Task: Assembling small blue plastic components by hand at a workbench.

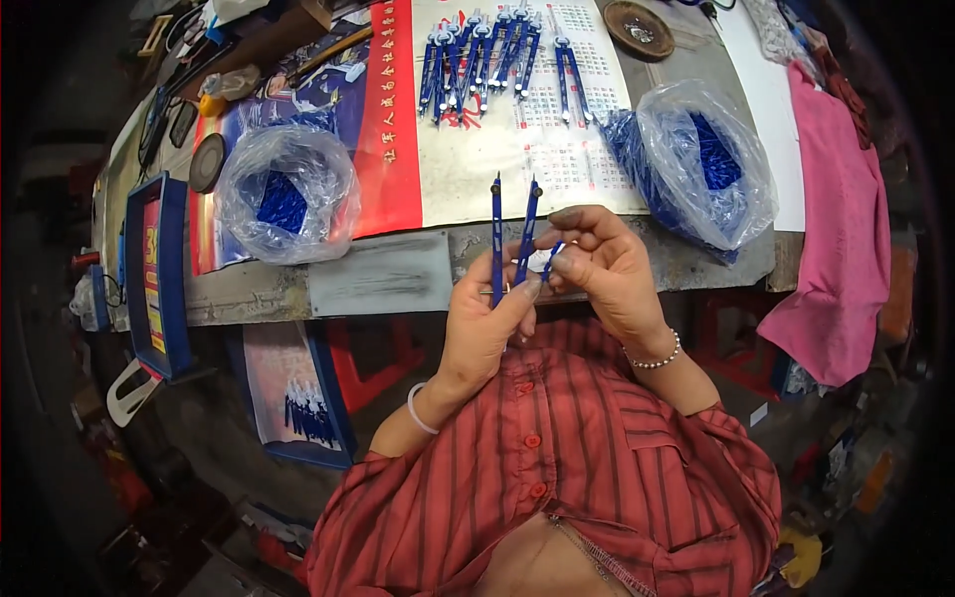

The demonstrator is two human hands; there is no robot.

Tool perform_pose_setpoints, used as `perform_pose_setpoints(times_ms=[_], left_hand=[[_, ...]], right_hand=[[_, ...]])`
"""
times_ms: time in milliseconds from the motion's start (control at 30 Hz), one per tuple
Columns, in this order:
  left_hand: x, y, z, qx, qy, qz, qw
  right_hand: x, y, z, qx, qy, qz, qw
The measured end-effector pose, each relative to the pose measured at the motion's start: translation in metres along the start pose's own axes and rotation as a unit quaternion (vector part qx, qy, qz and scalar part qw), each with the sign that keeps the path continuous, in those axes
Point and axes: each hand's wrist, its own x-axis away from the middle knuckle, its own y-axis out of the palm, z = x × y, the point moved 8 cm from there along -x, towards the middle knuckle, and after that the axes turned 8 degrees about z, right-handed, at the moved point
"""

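Note:
Close to the table's front edge, my left hand is closed around a blue drawing compass, its two legs pointing away from me and slightly spread. My right hand pinches a small white and blue part right beside the compass. Fingers cover much of that part, so whether it is joined to the compass I cannot tell. Farther off, several blue compasses with white heads lie in a cluster on a printed sheet, and a single compass lies just right of them.
Clear plastic bags of blue parts stand on the left and right. A round brown dish sits at the back. Pink cloth hangs over the right edge. A blue tray below the table holds more compasses.

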Motion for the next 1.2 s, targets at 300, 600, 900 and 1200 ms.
perform_pose_setpoints(times_ms=[300,600,900,1200], left_hand=[[0.003,-0.001,-0.005,-0.008,-0.010,-0.011,1.000],[0.002,-0.002,-0.007,0.071,-0.040,-0.017,0.996],[0.005,-0.009,-0.003,-0.069,0.039,-0.006,0.997],[0.006,-0.002,-0.005,-0.024,-0.001,-0.057,0.998]], right_hand=[[0.002,-0.001,0.021,0.031,0.056,-0.034,0.997],[-0.002,-0.002,0.028,-0.020,0.103,-0.001,0.994],[0.011,0.007,-0.002,0.430,-0.063,-0.142,0.890],[0.021,0.010,-0.021,0.265,-0.031,-0.031,0.963]])
